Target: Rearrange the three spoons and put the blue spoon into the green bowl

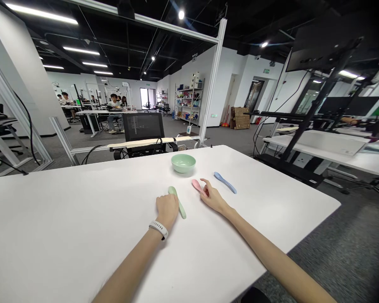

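Both my forearms reach onto a white table (82, 210) from the bottom of the head view. My left hand (167, 210), with a white wristband (158, 229), lies curled against a pale green spoon (177, 203); its fingers are hidden, and the hand covers part of the handle. My right hand (213, 197) has its thumb and fingers at the handle of a pink spoon (197, 185). A light blue spoon (225, 182) lies to the right, apart from both hands. Beyond the spoons stands a pale green bowl (183, 163).
A black mesh office chair (143, 128) stands behind the table's far edge. To the right are a white desk (325, 143) and a black monitor stand (312, 105). Several people sit at desks (113, 107) far back, near a loaded shelf unit (188, 103).
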Demonstrator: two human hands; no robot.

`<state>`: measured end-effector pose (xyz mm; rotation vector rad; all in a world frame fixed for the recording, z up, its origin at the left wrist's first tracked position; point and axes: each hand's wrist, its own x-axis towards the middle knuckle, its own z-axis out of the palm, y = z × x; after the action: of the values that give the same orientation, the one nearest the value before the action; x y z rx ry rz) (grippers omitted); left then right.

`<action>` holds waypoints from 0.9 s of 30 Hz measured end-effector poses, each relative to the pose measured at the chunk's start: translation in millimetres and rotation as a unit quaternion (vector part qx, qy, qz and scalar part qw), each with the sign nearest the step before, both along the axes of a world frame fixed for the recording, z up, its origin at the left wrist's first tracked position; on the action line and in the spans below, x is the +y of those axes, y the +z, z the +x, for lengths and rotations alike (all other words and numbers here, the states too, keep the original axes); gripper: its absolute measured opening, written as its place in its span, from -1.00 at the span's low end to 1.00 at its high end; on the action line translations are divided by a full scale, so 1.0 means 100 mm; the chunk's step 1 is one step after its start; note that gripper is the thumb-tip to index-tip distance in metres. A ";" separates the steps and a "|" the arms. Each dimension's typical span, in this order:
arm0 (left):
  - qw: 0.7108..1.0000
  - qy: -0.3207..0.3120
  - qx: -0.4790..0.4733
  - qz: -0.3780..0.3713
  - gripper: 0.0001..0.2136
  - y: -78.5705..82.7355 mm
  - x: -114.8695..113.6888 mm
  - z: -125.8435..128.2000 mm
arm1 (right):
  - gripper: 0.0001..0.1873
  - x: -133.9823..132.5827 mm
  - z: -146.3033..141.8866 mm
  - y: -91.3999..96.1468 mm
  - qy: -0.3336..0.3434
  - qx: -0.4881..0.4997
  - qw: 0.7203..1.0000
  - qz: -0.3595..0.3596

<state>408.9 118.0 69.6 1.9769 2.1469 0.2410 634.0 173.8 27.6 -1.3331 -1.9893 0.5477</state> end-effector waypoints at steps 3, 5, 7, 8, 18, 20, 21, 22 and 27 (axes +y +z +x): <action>1.000 0.001 0.000 0.009 -0.60 0.03 -0.02 0.01 | -0.31 -0.01 -0.02 -0.01 0.000 0.000 1.000 -0.005; 1.000 0.002 0.000 0.020 -0.65 0.06 -0.03 0.00 | -0.32 0.00 -0.02 0.00 -0.007 0.000 1.000 -0.008; 0.999 0.002 0.001 0.037 -0.55 0.09 -0.05 -0.07 | -0.34 0.04 0.03 0.02 -0.033 0.001 0.999 0.003; 0.999 0.003 0.003 0.047 -0.47 0.12 -0.06 -0.13 | -0.34 0.08 0.08 0.03 -0.056 0.003 0.998 0.018; 0.988 0.116 0.064 0.075 -0.42 0.46 -0.57 -1.71 | -0.45 0.46 1.13 0.02 -0.279 -0.140 0.947 0.072; 0.985 0.144 0.075 0.065 -0.43 0.44 -0.71 -2.06 | -0.46 0.46 1.16 -0.03 -0.275 -0.145 0.949 0.048; 0.982 0.159 0.084 0.057 -0.43 0.43 -0.77 -2.22 | -0.46 0.46 1.15 -0.05 -0.273 -0.140 0.951 0.040; 0.980 0.168 0.091 0.048 -0.43 0.41 -0.83 -2.37 | -0.45 0.46 1.14 -0.06 -0.270 -0.132 0.953 0.034; 0.972 0.202 0.121 -0.026 -0.41 0.36 -1.06 -2.86 | -0.38 0.47 1.06 -0.08 -0.268 -0.077 0.960 0.031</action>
<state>122.5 11.5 106.1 1.5928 2.6706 0.0042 740.2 220.5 19.8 -1.8274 -1.6358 0.1257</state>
